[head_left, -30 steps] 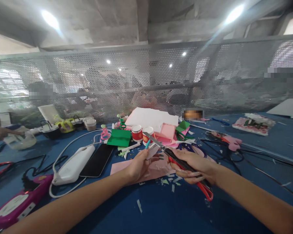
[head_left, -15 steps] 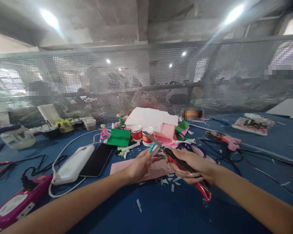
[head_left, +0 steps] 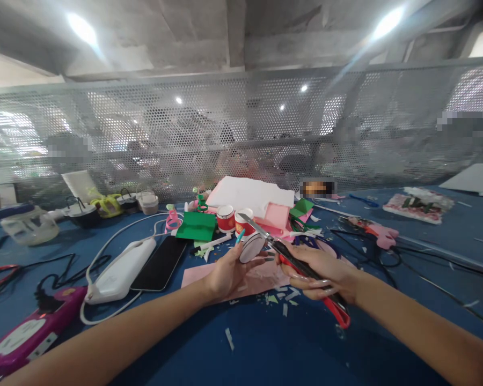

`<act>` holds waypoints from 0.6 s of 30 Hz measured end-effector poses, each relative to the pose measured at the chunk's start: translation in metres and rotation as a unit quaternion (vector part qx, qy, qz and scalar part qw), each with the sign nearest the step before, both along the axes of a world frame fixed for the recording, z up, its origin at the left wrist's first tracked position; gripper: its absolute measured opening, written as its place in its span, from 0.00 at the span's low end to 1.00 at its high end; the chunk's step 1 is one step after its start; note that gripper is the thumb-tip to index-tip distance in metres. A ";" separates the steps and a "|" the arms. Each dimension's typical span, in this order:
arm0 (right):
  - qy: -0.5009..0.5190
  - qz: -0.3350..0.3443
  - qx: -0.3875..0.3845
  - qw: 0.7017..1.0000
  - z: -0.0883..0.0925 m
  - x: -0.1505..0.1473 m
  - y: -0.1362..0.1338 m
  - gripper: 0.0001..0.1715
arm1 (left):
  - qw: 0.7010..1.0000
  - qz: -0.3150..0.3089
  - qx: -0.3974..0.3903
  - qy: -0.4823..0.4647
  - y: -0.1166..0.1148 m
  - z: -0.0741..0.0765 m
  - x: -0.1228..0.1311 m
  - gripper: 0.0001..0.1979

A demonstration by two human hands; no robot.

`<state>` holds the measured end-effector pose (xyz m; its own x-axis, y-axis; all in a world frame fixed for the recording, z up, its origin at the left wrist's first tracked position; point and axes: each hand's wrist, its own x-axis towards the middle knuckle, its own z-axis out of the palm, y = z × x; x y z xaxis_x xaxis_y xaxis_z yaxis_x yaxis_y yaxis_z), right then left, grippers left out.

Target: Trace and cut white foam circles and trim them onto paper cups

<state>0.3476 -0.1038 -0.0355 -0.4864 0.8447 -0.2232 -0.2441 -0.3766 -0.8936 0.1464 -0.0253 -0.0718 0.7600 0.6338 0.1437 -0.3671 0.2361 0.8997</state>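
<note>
My left hand holds a small white paper disc with a dark line around its rim, tilted so its flat face shows. A narrow teal piece sticks up at my thumb; whether it is a nail or a separate object I cannot make out. In my right hand are scissors with black and red handles, fingers wrapped around them. Their blades point up and left, just beside the disc, and look closed. Below both hands lies a pink sheet with white and green paper scraps around it.
Two red-and-white paper cups, a folded green card and white sheets lie behind my hands. On the left are a phone, a white power bank and a purple power strip. A pink glue gun lies right, among cables.
My left hand has turned the disc, so its round white face now shows instead of its edge. The teal piece has shifted left and up. The scissors have hardly moved.
</note>
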 end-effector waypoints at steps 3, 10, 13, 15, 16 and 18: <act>-0.006 0.005 -0.003 1.000 -0.001 0.001 0.001 0.25 | 1.000 0.011 0.005 -0.005 -0.002 0.002 0.001 0.25; 0.005 0.018 -0.012 1.000 -0.002 0.001 0.003 0.27 | 0.999 -0.016 -0.004 -0.031 0.000 -0.003 0.003 0.24; 0.014 0.024 -0.021 0.999 -0.003 0.002 0.004 0.29 | 0.999 -0.027 0.001 -0.030 0.002 -0.006 0.001 0.23; 0.017 0.025 -0.030 0.999 -0.004 0.003 0.004 0.30 | 0.999 -0.028 0.003 -0.020 0.003 -0.008 0.000 0.24; 0.019 0.029 -0.035 0.999 -0.004 0.003 0.004 0.30 | 0.999 -0.028 0.004 -0.015 0.003 -0.009 0.000 0.24; 0.024 0.041 -0.044 0.998 -0.005 0.004 0.005 0.30 | 0.999 -0.032 0.007 -0.014 0.002 -0.009 0.000 0.24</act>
<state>0.3520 -0.0985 -0.0407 -0.5654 0.7793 -0.2703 -0.2502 -0.4742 -0.8441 0.1460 -0.0228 -0.0803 0.7942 0.5823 0.1739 -0.3766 0.2470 0.8929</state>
